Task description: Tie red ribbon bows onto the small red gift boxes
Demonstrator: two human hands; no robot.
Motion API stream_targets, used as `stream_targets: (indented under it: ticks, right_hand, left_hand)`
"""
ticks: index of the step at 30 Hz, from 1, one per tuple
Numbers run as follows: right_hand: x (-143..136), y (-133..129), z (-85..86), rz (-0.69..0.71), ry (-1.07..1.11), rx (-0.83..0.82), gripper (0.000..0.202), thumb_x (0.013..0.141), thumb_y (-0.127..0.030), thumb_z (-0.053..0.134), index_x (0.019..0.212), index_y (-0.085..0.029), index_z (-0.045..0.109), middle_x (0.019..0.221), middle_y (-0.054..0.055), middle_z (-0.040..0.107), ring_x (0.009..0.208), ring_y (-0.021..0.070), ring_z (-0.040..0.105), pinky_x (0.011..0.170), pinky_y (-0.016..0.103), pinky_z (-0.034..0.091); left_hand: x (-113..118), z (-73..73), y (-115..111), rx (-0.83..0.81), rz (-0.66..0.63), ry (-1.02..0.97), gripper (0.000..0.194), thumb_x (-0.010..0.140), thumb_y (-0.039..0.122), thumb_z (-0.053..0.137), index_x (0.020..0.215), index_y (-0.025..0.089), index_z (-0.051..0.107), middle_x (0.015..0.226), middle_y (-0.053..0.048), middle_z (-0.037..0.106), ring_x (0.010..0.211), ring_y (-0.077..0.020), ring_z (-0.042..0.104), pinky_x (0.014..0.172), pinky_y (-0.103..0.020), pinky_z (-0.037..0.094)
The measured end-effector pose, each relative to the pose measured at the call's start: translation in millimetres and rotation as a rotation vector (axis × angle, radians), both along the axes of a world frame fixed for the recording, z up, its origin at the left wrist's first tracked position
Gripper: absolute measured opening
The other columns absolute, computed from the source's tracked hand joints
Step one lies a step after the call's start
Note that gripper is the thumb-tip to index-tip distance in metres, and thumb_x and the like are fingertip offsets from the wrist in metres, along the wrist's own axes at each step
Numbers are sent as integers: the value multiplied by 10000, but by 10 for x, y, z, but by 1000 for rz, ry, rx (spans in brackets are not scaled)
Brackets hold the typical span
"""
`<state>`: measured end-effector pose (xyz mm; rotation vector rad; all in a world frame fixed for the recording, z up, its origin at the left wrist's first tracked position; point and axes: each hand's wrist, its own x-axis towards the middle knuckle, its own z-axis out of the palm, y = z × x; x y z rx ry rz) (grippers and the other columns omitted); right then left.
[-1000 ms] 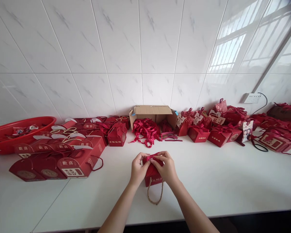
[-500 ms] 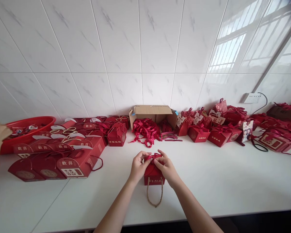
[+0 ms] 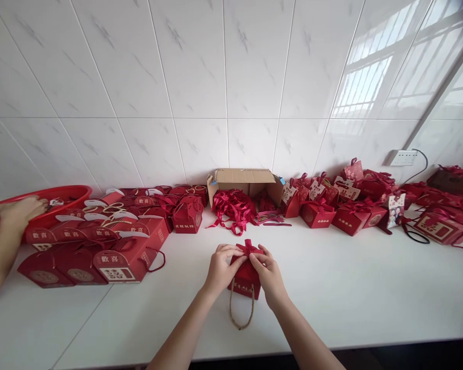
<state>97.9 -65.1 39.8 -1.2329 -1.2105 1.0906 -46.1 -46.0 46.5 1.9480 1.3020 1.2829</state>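
A small red gift box (image 3: 247, 285) stands on the white table in front of me, its twisted rope handle (image 3: 240, 326) hanging down toward me. On top of it is a red ribbon (image 3: 248, 246) tied in a bow. My left hand (image 3: 221, 266) pinches the ribbon from the left side, thumb and forefinger closed. From the right, my right hand (image 3: 269, 270) pinches it too, thumb near the knot. The fingers hide part of the bow and the box top.
At left, a co-worker's hands (image 3: 17, 213) reach into a red basin (image 3: 77, 191) beside rows of red gift boxes (image 3: 118, 264). A cardboard box (image 3: 245, 176) with loose red ribbons (image 3: 233, 208) sits at the wall. More ribboned boxes (image 3: 318, 216) line the right, below a power socket (image 3: 401, 158).
The gift box has turned slightly, its handle swinging left, and the bow now shows upright between my fingers. The co-worker's hands have moved right into the basin.
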Motion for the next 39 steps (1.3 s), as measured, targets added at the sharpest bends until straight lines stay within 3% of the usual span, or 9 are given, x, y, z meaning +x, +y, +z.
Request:
stream_targets:
  ticks: [4,9,14,17,22,27,31,35,39]
  right_hand:
    - [163,-35,-15,5,-44,15,351,844,-454,459,824,-189,689,1172,107,601,1174,268,501,922,395,448]
    - [373,138,-28,91,-361,284,385,782,-240,511,1164,-231,557,1162,56,629,1105,232,555,919,416,443]
    - [457,215,148,200,-535,401,271,773,-171,493,978,-233,659,889,32,700,876,215,625,911,438,418]
    - [564,183,297,323,-566,380,337,748,-174,539,1052,-277,644,774,-1,688,746,195,622,831,406,454]
    - [587,293,518,458,-577,297,499,681,-371,682,1159,-249,604,879,40,686,693,182,621,619,294,486]
    - [400,451,648,587,-567,385,114,727,-229,601,803,-221,686,695,-10,654,574,127,558,514,220,427]
    - [379,414,669,633,-559,486,242,711,-92,533,820,-244,687,740,-18,650,656,135,568,603,237,453]
    - [432,382,572,714,-639,652,382,777,-71,440,926,-290,716,879,18,645,745,147,581,679,266,471]
    - [474,389,429,691,-683,725,374,791,-98,469,919,-339,725,805,8,615,685,136,553,668,273,464]
  left_hand:
    - [-38,53,4,-28,-59,16,95,760,278,633,753,231,715,836,-52,704,937,-224,595,860,-374,477]
    - [-128,200,-38,-58,-116,63,99,752,252,616,760,237,713,830,-45,689,908,-215,606,850,-349,478]
    - [-164,328,-28,-168,-91,148,116,736,255,589,764,230,699,840,-38,676,823,-207,624,793,-331,484]
    - [-139,383,-24,-195,-131,166,118,716,239,581,745,216,693,812,-34,686,802,-206,629,749,-311,491]
    - [-90,468,-12,-240,-224,201,137,685,206,551,745,192,672,727,-16,679,709,-178,622,667,-268,488]
    - [-127,580,25,-262,-257,263,175,642,182,547,765,189,672,703,-4,654,665,-166,594,615,-245,459]
    - [-165,659,36,-262,-267,287,199,622,169,534,763,193,673,678,4,634,649,-163,573,591,-238,442]
    - [-173,651,53,-279,-286,288,154,614,163,526,695,193,654,685,-3,650,667,-176,590,601,-249,457]
    - [-213,593,98,-294,-271,287,127,613,171,529,683,201,631,680,-5,648,650,-178,592,583,-254,460]
